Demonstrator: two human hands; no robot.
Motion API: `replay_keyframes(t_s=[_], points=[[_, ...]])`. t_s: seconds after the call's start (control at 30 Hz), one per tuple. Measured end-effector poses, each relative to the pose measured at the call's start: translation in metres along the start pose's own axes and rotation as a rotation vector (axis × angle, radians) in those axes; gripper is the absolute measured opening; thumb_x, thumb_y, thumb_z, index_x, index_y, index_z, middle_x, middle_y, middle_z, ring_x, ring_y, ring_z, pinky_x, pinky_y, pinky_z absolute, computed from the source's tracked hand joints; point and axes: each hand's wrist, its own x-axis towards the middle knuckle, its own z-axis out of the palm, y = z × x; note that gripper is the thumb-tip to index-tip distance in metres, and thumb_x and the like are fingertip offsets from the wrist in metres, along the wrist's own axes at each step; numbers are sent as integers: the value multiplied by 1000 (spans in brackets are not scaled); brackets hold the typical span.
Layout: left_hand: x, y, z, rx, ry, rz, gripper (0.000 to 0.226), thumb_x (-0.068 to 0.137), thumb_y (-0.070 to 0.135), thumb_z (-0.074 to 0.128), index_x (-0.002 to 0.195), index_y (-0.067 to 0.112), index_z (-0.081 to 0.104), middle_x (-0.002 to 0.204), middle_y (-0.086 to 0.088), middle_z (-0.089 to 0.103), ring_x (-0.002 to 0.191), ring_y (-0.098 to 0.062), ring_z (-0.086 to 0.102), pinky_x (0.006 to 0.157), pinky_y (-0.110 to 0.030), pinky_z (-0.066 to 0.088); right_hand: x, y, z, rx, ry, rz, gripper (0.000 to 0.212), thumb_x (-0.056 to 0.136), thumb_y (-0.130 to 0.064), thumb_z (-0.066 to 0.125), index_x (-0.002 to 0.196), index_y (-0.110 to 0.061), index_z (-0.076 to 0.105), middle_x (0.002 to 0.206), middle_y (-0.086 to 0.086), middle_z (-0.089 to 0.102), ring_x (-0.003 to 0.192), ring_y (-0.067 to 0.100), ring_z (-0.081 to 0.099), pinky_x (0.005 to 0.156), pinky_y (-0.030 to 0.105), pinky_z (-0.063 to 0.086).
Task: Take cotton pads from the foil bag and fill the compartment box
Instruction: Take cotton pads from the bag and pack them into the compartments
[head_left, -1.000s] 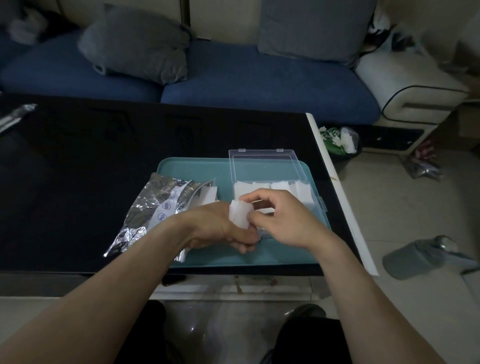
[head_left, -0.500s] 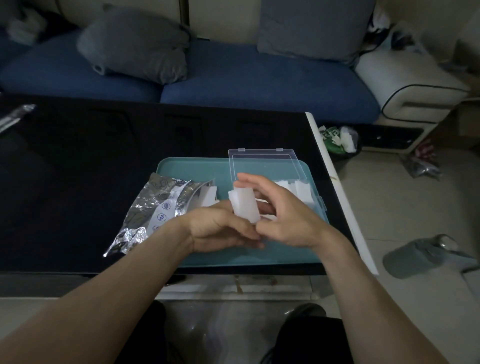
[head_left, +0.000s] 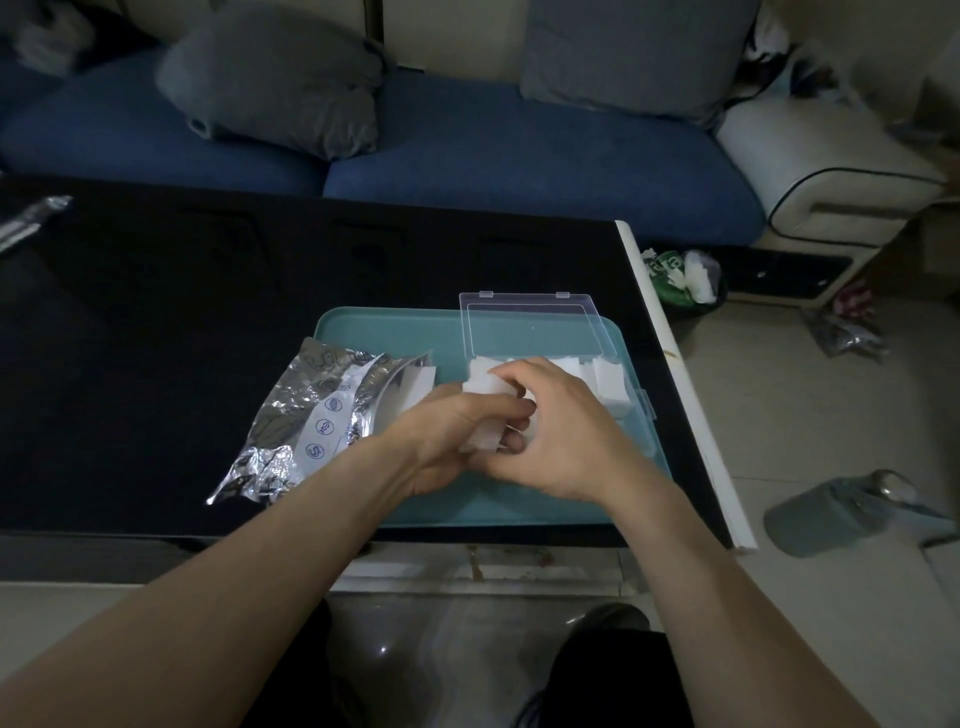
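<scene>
Nearest the camera, both forearms reached in over the desk edge and met above the teal tray. The left hand curled its fingers round a small stack of white cotton pads, as it had half a second before. The right hand had changed: earlier its fingers stood raised and fairly straight behind the stack, and now they were bent down over its top and right side, so both hands gripped the same pads. The stack sat lower and less upright than before, just in front of the compartment box.

To the left, the foil bag lay unmoved, half on the tray and half on the desk, with pads showing at its open mouth. Beyond the hands, the box held white pads along its rear row, and its clear lid lay open flat behind it.
</scene>
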Motion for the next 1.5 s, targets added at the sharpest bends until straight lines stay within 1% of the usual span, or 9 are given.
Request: replay_keyframes(t_s=[0.07,0.2,0.5,0.8,0.9,1.03,1.17,1.4,1.5], points=[[-2,0,-1,31,-37,-4,20,76,-1,70,94,2,64,80,-13,67,69,-21,65,60,-27,53,1,-1,2,-13,34,-17,58,71,-25,83,124,-25,58,113,-9,57,104,13,54,95,40,50],[-3,-1,0,46,-11,-15,14,86,-7,59,97,-1,64,81,-16,66,71,-23,65,59,-27,53,-1,-4,7,-80,-114,0,92,70,-31,85,149,-33,38,143,-6,50,128,16,46,110,40,39],[-1,1,1,67,123,-55,6,87,2,59,85,7,62,64,-8,64,57,-17,63,49,-22,48,-3,-12,15,-200,12,-71,100,72,-38,81,155,-32,25,132,-4,62,118,24,53,103,36,41],[-6,6,0,141,38,-38,15,88,-7,54,85,7,58,64,-8,62,56,-16,61,51,-23,49,-5,-15,12,48,-121,-49,102,77,-12,77,157,-33,18,145,-3,41,131,15,42,107,29,42],[-6,7,-5,340,-44,-126,13,87,-5,54,91,6,59,68,-12,54,53,-16,51,51,-26,48,-3,-2,-10,203,-185,71,78,77,-15,81,146,-22,46,126,-4,54,108,6,55,84,8,44],[-11,4,-7,410,-225,-217,12,80,-7,56,78,5,55,59,-10,49,52,-20,44,51,-27,44,-3,14,-26,511,-304,196,35,82,5,72,113,-12,69,103,5,70,90,10,65,80,19,54],[-10,0,-5,467,-322,-233,11,71,1,61,79,4,54,64,-13,50,53,-20,46,54,-29,45,-5,26,-21,524,-359,222,14,86,-10,77,99,-14,70,89,6,72,80,12,66,78,26,55],[2,-2,2,590,29,3,33,87,9,71,117,11,58,76,-4,68,55,-12,57,57,-24,49,4,67,-46,775,352,488,18,93,-1,65,97,-18,70,103,7,72,94,23,72,71,30,61],[10,-8,-4,1092,238,321,22,88,17,64,111,18,64,77,9,65,57,2,54,58,-13,42,7,92,-37,580,276,634,16,90,-3,72,92,-19,73,104,13,74,84,24,73,71,39,63]])
